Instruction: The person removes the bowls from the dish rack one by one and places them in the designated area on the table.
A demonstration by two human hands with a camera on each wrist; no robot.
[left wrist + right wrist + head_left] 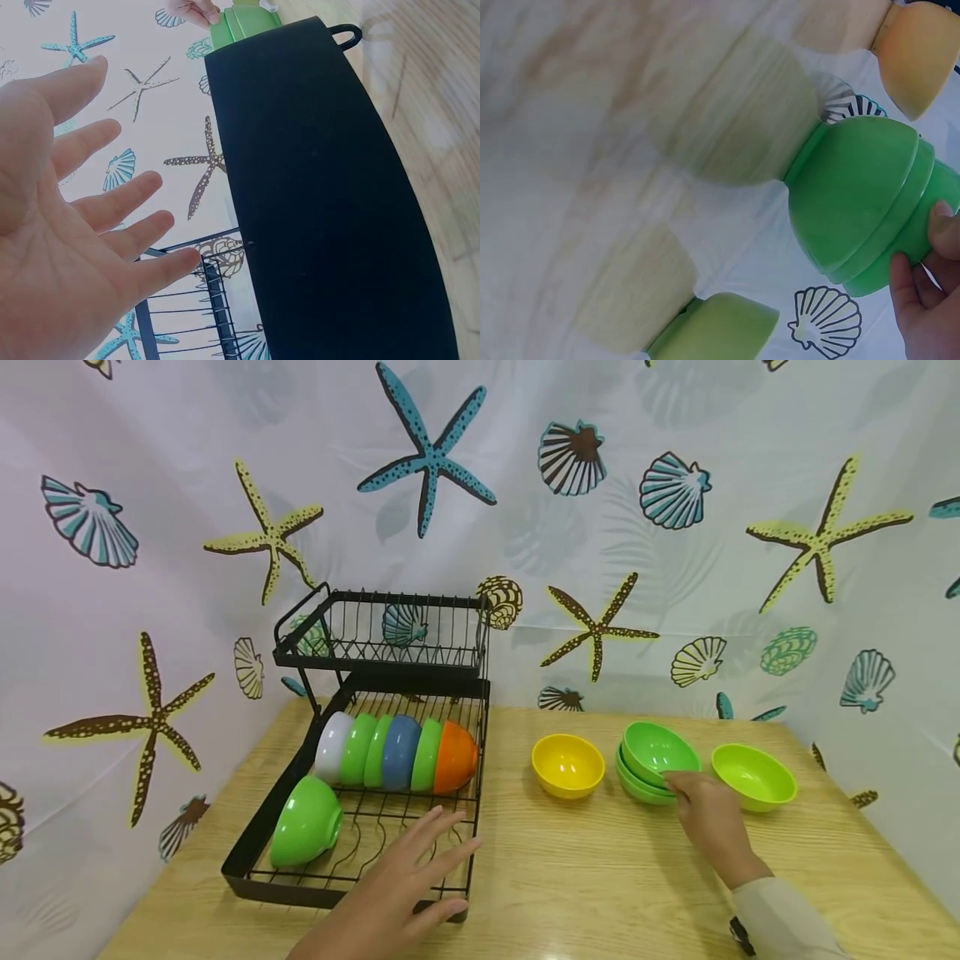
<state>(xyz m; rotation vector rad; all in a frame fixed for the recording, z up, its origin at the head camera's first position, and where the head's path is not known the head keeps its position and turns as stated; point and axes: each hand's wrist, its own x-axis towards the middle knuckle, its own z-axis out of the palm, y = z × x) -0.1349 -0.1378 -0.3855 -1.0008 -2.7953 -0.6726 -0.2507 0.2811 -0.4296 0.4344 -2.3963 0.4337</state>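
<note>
My right hand [708, 814] pinches the near rim of the top green bowl [658, 745], which sits tilted in a stack. Beneath it show the rims of more green bowls [639, 790]; the right wrist view has the stack [855, 191] side-on, fingers and thumb at the top bowl's edge. On the left, my left hand [408, 889] hovers by the front right corner of a black two-tier dish rack [377, 671], fingers spread and holding nothing. In the left wrist view the palm and straight fingers of that hand [82, 217] show plainly.
Several bowls stand on edge in the rack's lower tier, from white to orange [455, 758], with a green bowl [303, 827] in front. On the wooden table [570, 877], a yellow bowl [567, 766] is left of the stack, a lime bowl [753, 777] right. A patterned curtain [517, 552] hangs behind.
</note>
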